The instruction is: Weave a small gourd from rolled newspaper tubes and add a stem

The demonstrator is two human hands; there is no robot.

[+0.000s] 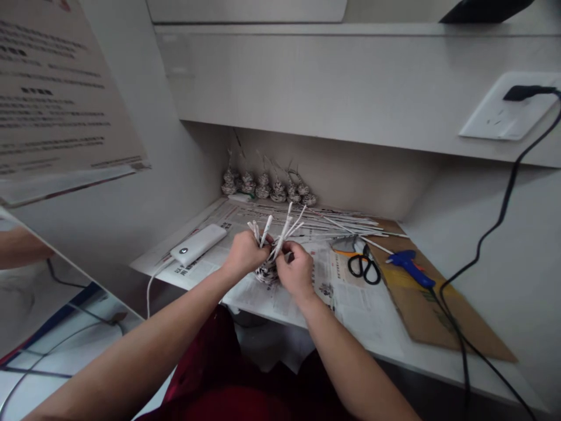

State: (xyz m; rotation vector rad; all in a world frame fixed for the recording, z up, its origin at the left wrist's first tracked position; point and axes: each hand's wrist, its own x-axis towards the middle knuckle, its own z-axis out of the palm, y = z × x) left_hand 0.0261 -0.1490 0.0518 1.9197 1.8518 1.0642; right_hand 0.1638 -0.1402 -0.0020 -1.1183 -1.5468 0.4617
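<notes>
Between my hands, close to the front edge of the table, is a small round piece woven from rolled newspaper (pixel 266 273). Several white paper strips (pixel 287 229) stick up and fan out from its top. My left hand (pixel 246 252) is closed at its left side, the fingers pinching around the base of the strips. On the other side my right hand (pixel 297 270) is closed too, thumb and forefinger gripping near the rim where the strips come out. The fingers hide part of the weave and exactly which strips each hand pinches.
Several finished-looking woven gourds (pixel 278 190) stand along the back wall. Loose paper rolls (pixel 350 221) lie in front of them. A white power bank (pixel 199 243) is at left; black-handled scissors (pixel 364 269) and a blue glue gun (pixel 411 268) on cardboard (pixel 442 316) are at right.
</notes>
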